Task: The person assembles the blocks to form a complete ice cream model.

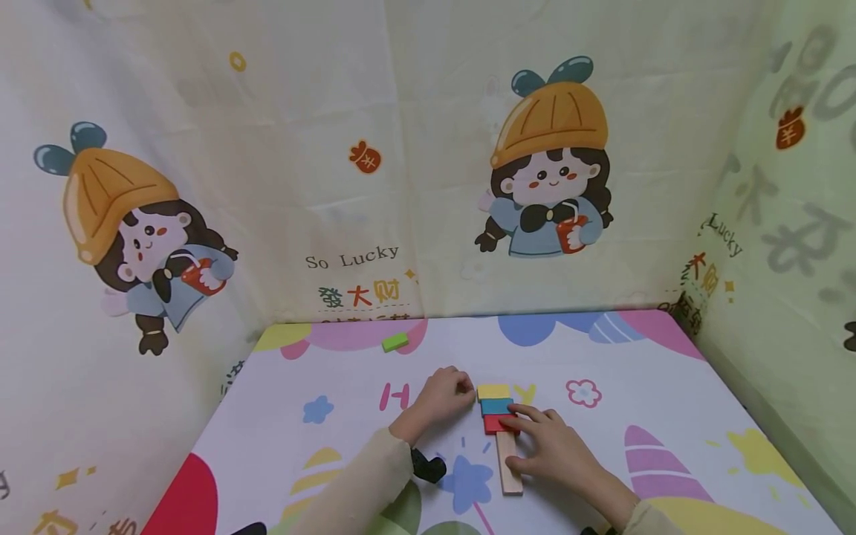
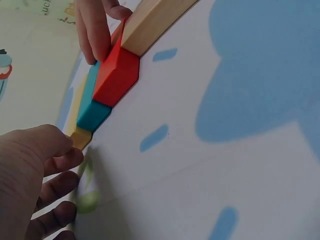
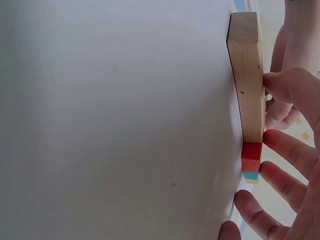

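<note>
A yellow block [image 1: 493, 391], a blue block [image 1: 496, 406] and a red block [image 1: 493, 423] lie touching in a row, with a long plain wooden block [image 1: 509, 468] extending from the red one toward the near edge. My left hand [image 1: 444, 397] is at the left end of the yellow block [image 2: 81, 138], fingers bent, the thumb and index tip at its corner in the left wrist view. My right hand [image 1: 556, 451] touches the row from the right with spread fingers; its thumb rests at the wooden block [image 3: 246, 80], and fingertips lie at the red block [image 3: 251, 156] and blue block.
A green block [image 1: 395, 342] lies alone toward the back left of the table [image 1: 267, 416], which has a printed cover. Behind the table and at both sides hangs a patterned cloth [image 1: 441, 186].
</note>
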`<action>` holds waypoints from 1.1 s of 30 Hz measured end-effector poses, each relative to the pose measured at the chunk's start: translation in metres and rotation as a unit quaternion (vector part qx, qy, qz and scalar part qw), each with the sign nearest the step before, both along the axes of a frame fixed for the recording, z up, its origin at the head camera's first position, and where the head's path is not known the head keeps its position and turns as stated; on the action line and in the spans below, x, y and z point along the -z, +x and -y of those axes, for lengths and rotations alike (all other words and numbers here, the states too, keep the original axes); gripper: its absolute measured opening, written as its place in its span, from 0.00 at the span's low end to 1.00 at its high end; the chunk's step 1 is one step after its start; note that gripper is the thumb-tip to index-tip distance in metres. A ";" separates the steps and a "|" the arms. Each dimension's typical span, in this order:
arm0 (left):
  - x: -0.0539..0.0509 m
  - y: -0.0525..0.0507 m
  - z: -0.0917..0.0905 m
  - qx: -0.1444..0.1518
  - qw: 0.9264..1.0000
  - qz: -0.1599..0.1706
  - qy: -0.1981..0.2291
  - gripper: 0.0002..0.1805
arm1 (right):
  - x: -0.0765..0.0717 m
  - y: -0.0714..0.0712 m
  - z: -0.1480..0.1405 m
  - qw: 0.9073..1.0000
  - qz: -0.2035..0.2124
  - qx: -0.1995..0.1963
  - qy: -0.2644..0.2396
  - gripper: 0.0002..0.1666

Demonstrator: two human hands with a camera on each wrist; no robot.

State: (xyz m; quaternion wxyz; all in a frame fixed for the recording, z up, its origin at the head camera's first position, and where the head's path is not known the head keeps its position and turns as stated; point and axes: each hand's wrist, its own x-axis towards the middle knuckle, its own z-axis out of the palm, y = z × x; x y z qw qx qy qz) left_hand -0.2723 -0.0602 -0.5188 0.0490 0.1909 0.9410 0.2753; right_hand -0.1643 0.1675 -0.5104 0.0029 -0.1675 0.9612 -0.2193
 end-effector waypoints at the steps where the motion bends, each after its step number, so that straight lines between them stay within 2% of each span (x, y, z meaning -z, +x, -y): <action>1: 0.000 0.001 -0.001 0.001 1.000 -0.001 0.002 0.05 | 0.000 0.000 -0.001 1.000 -0.002 -0.001 0.001 0.36; 10: -0.005 0.006 -0.005 0.003 1.000 0.004 0.013 0.05 | -0.001 0.000 -0.001 1.000 -0.008 -0.005 -0.001 0.36; 18: -0.003 0.005 -0.006 -0.002 1.000 0.004 0.013 0.03 | -0.002 0.001 0.001 1.000 0.002 0.004 0.001 0.36; 24: -0.003 0.005 -0.016 0.006 1.000 0.000 0.008 0.04 | -0.002 0.001 0.000 1.000 0.004 0.009 0.002 0.36; 27: -0.004 0.007 -0.020 -0.011 1.000 0.009 0.013 0.04 | -0.002 0.000 0.001 1.000 0.002 0.005 -0.003 0.36; 30: -0.006 0.008 -0.022 -0.024 0.999 0.014 0.016 0.08 | -0.001 0.000 0.002 1.000 0.005 0.002 -0.005 0.36; 33: -0.007 0.006 -0.027 0.001 1.000 0.005 -0.004 0.15 | -0.001 -0.001 0.001 1.000 0.005 0.007 0.001 0.36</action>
